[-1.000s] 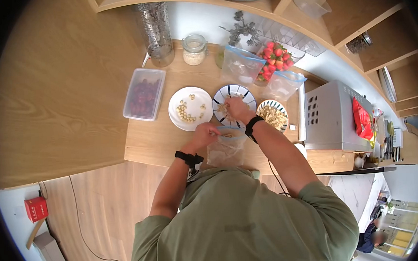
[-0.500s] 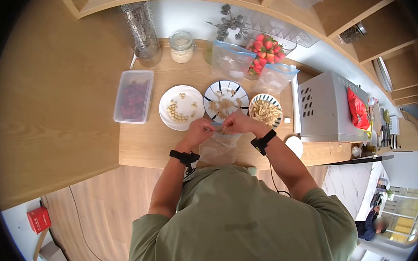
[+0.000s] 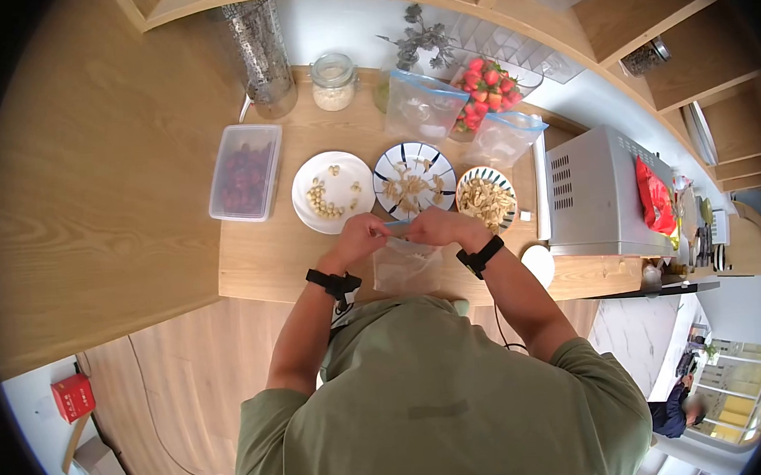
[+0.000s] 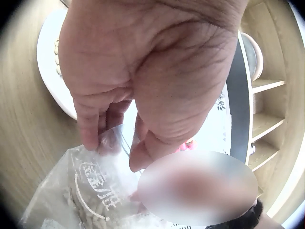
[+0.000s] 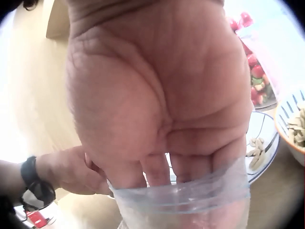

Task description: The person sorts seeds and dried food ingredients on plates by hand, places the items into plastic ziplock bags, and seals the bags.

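A clear zip bag (image 3: 405,271) hangs at the table's front edge, held at its mouth by both hands. My left hand (image 3: 361,239) pinches the left side of the rim; in the left wrist view, white print and pale strips show through the bag (image 4: 95,200). My right hand (image 3: 443,228) grips the right side, and the right wrist view shows its fingers behind the bag's clear rim (image 5: 190,195). Just beyond the hands are a blue-striped plate (image 3: 384,188) with pale pieces, a white plate (image 3: 306,214) with small round pieces, and a bowl (image 3: 513,212) of sliced pieces.
A lidded box (image 3: 245,172) of dark red food lies at the left. Behind the plates stand a glass jar (image 3: 333,84), two more clear bags (image 3: 424,106) and strawberries (image 3: 486,87). A microwave (image 3: 603,195) is at the right, with a white round item (image 3: 538,266) near the front edge.
My right hand has come back from the striped plate to the bag's mouth and now grips its rim. My left hand stays on the bag.
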`<state>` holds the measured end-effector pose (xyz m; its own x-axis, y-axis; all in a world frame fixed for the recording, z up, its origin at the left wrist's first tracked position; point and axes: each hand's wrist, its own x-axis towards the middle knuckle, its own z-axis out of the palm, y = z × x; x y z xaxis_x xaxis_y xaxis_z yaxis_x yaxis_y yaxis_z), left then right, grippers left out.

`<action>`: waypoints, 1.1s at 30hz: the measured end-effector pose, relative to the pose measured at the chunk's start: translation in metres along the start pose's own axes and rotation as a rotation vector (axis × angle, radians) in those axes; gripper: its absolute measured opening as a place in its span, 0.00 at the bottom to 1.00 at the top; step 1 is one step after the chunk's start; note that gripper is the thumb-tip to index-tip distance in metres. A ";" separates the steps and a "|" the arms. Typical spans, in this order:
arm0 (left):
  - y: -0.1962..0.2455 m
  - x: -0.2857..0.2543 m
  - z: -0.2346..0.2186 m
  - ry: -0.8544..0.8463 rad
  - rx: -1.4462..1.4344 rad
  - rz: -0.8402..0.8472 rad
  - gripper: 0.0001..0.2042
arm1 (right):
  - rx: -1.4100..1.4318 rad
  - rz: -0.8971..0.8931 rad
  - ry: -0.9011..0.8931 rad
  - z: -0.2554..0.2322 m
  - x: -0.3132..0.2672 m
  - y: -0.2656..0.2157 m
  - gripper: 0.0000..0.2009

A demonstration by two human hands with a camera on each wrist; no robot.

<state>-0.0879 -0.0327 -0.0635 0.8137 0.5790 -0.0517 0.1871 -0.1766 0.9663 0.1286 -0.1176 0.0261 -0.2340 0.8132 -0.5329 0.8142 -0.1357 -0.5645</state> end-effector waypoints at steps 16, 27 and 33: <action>0.007 -0.009 -0.001 0.053 0.065 0.021 0.04 | -0.095 0.248 0.507 0.001 0.073 0.043 0.26; 0.009 -0.004 0.001 0.048 0.079 0.028 0.05 | -0.147 -0.045 0.735 0.011 0.089 0.089 0.04; 0.012 -0.002 0.000 0.033 0.100 0.024 0.05 | 0.609 0.220 0.571 -0.006 0.057 0.072 0.05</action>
<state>-0.0869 -0.0363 -0.0516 0.8003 0.5993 -0.0192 0.2234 -0.2683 0.9371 0.1769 -0.0777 -0.0408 0.3315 0.8706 -0.3637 0.3450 -0.4706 -0.8121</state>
